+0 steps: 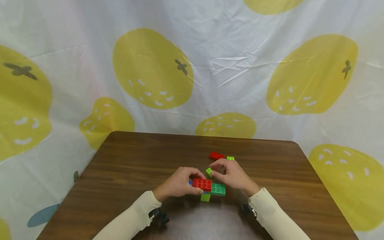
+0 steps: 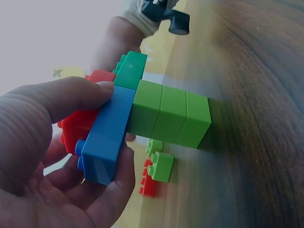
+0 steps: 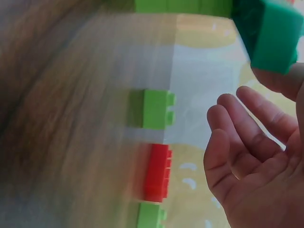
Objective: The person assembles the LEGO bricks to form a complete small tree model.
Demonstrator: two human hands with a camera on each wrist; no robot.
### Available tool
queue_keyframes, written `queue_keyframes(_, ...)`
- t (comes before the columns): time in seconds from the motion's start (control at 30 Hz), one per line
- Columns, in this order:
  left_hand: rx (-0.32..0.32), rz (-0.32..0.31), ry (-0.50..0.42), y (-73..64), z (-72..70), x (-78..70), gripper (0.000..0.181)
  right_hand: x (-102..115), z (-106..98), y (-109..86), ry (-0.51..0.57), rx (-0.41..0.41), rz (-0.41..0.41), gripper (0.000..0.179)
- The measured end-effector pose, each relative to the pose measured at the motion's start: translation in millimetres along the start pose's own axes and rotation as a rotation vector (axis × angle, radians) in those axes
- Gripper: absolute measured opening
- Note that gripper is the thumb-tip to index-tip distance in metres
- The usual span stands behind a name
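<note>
My left hand [image 1: 181, 182] grips a joined toy-brick build, with the thumb and a finger on its blue brick [image 2: 108, 130]. A red brick [image 1: 202, 184] lies on top, and a dark green brick [image 1: 218, 189] juts out to the right. Beneath hangs a column of lime bricks [image 2: 171, 113], its lower end apart from the table. My right hand [image 3: 256, 156] is beside the build, fingers loosely bent and holding nothing. Its thumb passes behind the dark green brick in the right wrist view; whether they touch, I cannot tell. Beyond it, a lime brick [image 3: 156, 109] stands on the table.
Farther back on the wooden table [image 1: 144, 156] lie a red brick [image 1: 216, 155] and another lime brick [image 1: 230, 158]. A white curtain [image 1: 222, 80] with a yellow fruit print hangs behind the table's far edge.
</note>
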State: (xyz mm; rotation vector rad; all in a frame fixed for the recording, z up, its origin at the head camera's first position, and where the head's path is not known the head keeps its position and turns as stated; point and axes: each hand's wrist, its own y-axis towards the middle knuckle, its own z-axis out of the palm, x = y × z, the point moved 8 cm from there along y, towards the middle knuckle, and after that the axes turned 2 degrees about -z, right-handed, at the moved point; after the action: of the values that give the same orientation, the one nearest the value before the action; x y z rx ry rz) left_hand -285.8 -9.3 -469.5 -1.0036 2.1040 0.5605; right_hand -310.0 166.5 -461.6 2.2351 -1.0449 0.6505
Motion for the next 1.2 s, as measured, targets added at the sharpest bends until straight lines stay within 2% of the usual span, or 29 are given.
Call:
queue_keyframes(0.23, 0.006, 0.01, -0.019, -0.2, 0.6, 0.4, 0.035, -17.3, 3.9, 10.0, -0.103, -0.018, 0.045, 0.032)
queue_keyframes(0.33, 0.003, 0.01, -0.024, -0.4, -0.1, 1.0, 0.035, -24.8, 10.0, 13.1, -0.109, 0.039, 0.077, 0.04)
queue_keyframes(0.5, 0.0, 0.009, -0.022, -0.7, -0.8, 2.9, 0.035, -30.4, 21.7, 15.2, -0.096, 0.183, 0.091, 0.046)
queue_keyframes(0.67, 0.01, 0.006, -0.034, -0.8, 0.3, 3.3, 0.036, -32.2, 27.0, 15.6, -0.128, 0.235, 0.079, 0.042)
queue_keyframes(0.93, 0.014, 0.009, -0.054, -0.3, 2.2, 3.5, 0.035, -41.5, 22.8, 13.2, -0.146, 0.186, 0.146, 0.029)
queue_keyframes(1.2, 0.006, 0.024, -0.026, -1.4, 2.9, 3.7, 0.036, -33.4, 9.6, 11.9, -0.113, 0.073, 0.123, 0.031)
